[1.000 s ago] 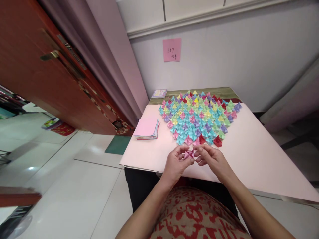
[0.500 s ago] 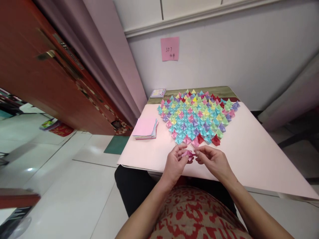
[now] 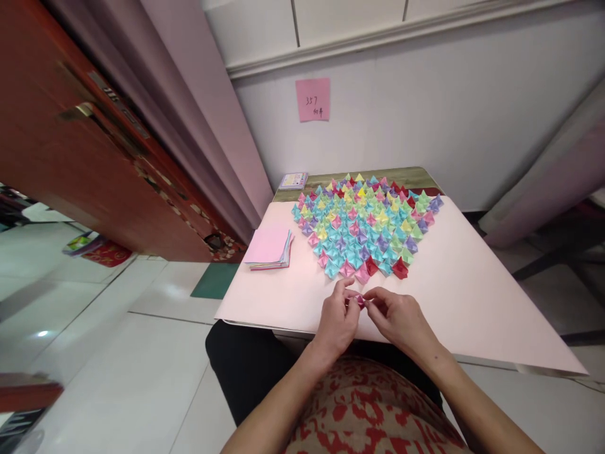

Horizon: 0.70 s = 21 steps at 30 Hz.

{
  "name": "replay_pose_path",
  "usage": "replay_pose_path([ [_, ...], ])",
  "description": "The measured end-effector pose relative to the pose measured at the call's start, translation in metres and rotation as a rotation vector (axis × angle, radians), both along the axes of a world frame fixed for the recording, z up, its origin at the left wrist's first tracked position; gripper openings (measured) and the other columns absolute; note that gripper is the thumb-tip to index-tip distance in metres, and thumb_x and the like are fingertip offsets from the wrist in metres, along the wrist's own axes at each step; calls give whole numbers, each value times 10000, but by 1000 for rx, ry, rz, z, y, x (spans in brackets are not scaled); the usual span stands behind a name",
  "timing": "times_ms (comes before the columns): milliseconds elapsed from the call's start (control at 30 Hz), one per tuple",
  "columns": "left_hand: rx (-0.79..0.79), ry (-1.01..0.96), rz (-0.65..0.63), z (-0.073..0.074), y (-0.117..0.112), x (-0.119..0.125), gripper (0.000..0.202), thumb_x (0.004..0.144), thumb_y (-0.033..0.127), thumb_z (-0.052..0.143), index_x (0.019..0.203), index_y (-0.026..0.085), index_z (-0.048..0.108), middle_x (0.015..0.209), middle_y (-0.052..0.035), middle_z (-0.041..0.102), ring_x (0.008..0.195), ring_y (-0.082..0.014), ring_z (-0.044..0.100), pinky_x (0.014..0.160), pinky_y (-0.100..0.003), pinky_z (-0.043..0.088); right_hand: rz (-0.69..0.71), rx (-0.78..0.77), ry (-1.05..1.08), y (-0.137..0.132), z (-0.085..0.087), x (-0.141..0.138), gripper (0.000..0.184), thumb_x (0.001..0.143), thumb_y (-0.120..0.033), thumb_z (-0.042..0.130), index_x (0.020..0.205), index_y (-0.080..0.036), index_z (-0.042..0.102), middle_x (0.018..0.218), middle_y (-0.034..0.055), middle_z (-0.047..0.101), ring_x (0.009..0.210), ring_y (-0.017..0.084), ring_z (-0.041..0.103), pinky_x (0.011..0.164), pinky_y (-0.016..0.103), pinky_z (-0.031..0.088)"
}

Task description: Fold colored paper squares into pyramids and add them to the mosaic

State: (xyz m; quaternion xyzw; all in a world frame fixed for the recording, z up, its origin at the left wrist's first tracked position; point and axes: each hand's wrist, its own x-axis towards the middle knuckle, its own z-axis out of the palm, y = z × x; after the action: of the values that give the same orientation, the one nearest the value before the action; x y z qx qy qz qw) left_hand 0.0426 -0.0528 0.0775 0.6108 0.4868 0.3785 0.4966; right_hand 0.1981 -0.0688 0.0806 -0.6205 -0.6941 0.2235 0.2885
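My left hand (image 3: 337, 320) and my right hand (image 3: 398, 316) meet over the near edge of the pink sheet (image 3: 467, 284), fingers pinched together on a small pink folded paper piece (image 3: 360, 300). Only a sliver of that piece shows between the fingertips. Just beyond the hands lies a large triangular field of several small folded paper shapes (image 3: 363, 221) in blue, green, yellow, pink, purple and red, its point toward me.
A stack of pink square papers (image 3: 269, 247) lies at the left of the sheet. A small paper pack (image 3: 293, 181) sits at the table's far left corner. A pink note (image 3: 312, 99) hangs on the wall. A red-brown door (image 3: 80, 145) stands to the left.
The pink piece was spread open like a star between my fingers a second ago; now my hands have closed in on it and mostly cover it. The view has shifted slightly.
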Motion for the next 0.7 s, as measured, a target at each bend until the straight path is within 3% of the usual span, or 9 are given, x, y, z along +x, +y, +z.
replay_pose_path([
  [333,-34,-34,-1,-6,0,18,298,922,311,499,1193,192,533,929,-61,692,813,-181,675,780,-332,535,43,-72,107,-2,-5,19,283,933,-412,477,960,-229,691,754,43,769,676,231,739,602,284,495],
  [500,-163,-197,8,-4,-1,29,335,885,335,560,1163,151,532,874,-47,664,764,-167,660,773,-362,563,22,-112,237,-6,0,35,269,921,-390,477,916,-228,692,681,17,741,599,202,731,566,263,508],
  [700,-245,-307,3,2,1,37,393,790,336,690,1107,141,565,849,-45,657,766,-165,648,777,-379,567,-15,-29,199,-10,6,44,269,910,-387,484,994,-222,678,643,18,719,592,215,716,560,280,494],
])
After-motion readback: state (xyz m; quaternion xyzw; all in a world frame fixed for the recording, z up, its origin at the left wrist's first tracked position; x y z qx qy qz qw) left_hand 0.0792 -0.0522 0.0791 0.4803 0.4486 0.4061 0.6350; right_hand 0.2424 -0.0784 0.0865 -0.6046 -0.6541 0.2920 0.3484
